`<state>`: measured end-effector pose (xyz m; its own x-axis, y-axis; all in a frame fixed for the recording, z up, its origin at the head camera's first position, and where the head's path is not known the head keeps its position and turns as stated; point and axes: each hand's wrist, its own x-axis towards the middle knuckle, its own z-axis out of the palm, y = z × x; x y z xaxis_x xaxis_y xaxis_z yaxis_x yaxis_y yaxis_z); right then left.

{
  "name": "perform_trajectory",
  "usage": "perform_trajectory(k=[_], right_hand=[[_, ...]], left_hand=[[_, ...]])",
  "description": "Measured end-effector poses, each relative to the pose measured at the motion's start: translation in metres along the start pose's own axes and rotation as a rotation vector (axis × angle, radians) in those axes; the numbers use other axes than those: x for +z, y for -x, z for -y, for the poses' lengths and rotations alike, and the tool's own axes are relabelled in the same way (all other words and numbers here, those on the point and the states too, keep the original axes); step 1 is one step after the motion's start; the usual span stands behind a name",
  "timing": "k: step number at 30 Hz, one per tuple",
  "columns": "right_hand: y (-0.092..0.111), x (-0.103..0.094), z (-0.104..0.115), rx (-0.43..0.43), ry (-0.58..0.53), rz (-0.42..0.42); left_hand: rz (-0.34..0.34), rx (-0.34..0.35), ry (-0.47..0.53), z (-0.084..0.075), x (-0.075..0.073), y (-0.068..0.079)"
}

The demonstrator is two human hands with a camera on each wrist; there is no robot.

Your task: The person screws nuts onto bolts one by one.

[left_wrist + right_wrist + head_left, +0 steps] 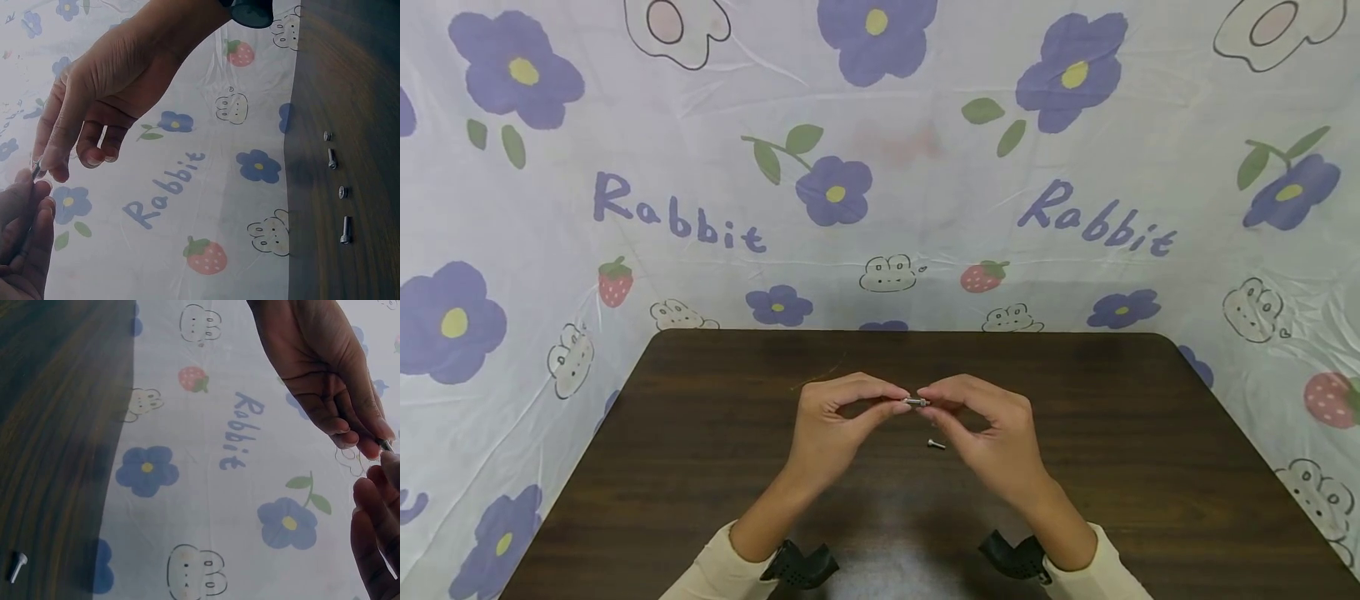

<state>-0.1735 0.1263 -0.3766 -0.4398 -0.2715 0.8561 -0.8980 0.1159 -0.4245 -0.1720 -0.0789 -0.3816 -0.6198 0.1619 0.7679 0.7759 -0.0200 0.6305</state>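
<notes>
A small silvery screw (916,402) is held level between the two hands above the dark table, with a wider part at its right end. At its left end, the thumb and index finger of my left hand (838,417) pinch it. My right hand (988,425) pinches the right end the same way, fingertips close to those of the left. The fingertips cover both ends of the screw, and I cannot tell whether a nut sits on it. Below the hands, a loose screw (936,444) lies on the table.
The left wrist view shows a nut (327,135), a screw (332,159), another nut (343,192) and a longer screw (346,230) in a row on the brown wooden table (700,500). A flower-printed cloth (925,225) hangs behind and beside the table.
</notes>
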Motion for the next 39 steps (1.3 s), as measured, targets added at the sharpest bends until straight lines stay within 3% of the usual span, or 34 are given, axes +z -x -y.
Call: perform_trajectory(k=[14, 20, 25, 34, 39], right_hand=[[0.0032, 0.0001, 0.0025, 0.105, 0.007, 0.065], [0.0007, -0.0012, 0.0015, 0.037, 0.063, 0.013], [-0.0003, -0.0001, -0.0005, -0.046, 0.036, -0.022], [0.0022, 0.0008, -0.0011, -0.013, 0.039, -0.017], [0.0030, 0.0013, 0.0009, 0.045, 0.053, 0.013]], left_hand=[[0.007, 0.005, 0.013, -0.0006, 0.0013, 0.0001], [-0.001, 0.005, 0.016, -0.0007, 0.0011, -0.0002], [0.003, 0.006, 0.009, -0.0008, 0.0002, -0.0001], [0.019, 0.015, 0.001, 0.0003, -0.0013, 0.0002], [0.024, 0.020, 0.014, 0.0000, -0.0002, -0.0003]])
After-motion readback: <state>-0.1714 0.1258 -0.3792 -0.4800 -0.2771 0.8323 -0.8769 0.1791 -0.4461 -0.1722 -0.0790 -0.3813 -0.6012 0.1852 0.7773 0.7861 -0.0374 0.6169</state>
